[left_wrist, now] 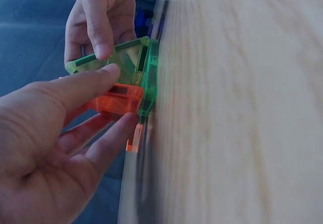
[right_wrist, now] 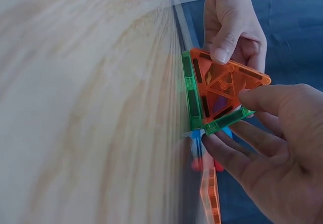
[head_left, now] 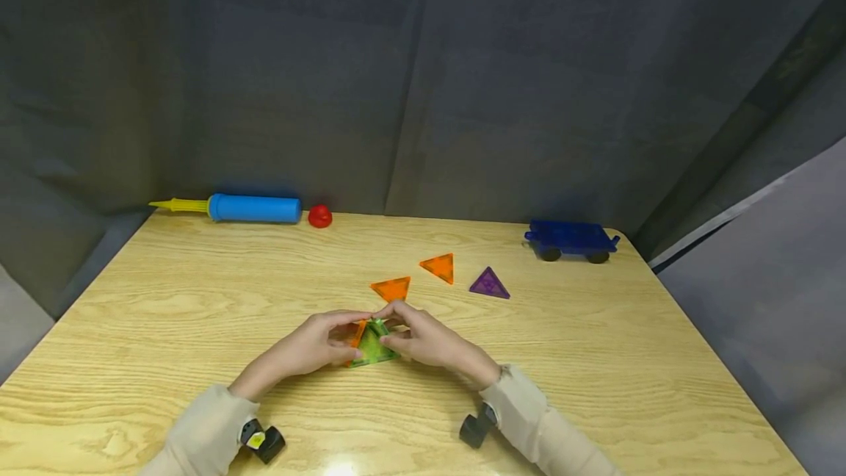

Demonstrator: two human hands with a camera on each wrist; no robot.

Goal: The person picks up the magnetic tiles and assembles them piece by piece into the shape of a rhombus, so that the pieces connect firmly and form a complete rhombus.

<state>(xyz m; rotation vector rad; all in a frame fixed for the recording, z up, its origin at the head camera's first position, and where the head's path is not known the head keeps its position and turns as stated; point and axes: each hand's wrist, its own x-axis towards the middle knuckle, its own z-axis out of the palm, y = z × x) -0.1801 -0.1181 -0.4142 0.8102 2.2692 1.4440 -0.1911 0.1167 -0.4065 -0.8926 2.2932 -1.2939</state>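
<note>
A green magnetic tile [head_left: 372, 350] lies flat on the table between the two hands. My left hand [head_left: 311, 346] pinches an orange triangular magnetic tile [right_wrist: 227, 85] that leans up from the left edge of the green one. On the opposite side, my right hand [head_left: 426, 336] holds a green triangular magnetic tile [left_wrist: 130, 57], tilted inward. Both index fingertips meet at the top, where the raised tiles come close together. Just behind the hands lies a loose orange triangle [head_left: 392, 289], partly covered by the right fingers.
Farther back are another orange triangle [head_left: 441, 268] and a purple triangle [head_left: 489, 283]. A blue pump [head_left: 254, 208] with a yellow nozzle and a red domed piece [head_left: 320, 216] sit along the back edge. A dark blue wheeled cart [head_left: 571, 239] stands at the back right corner.
</note>
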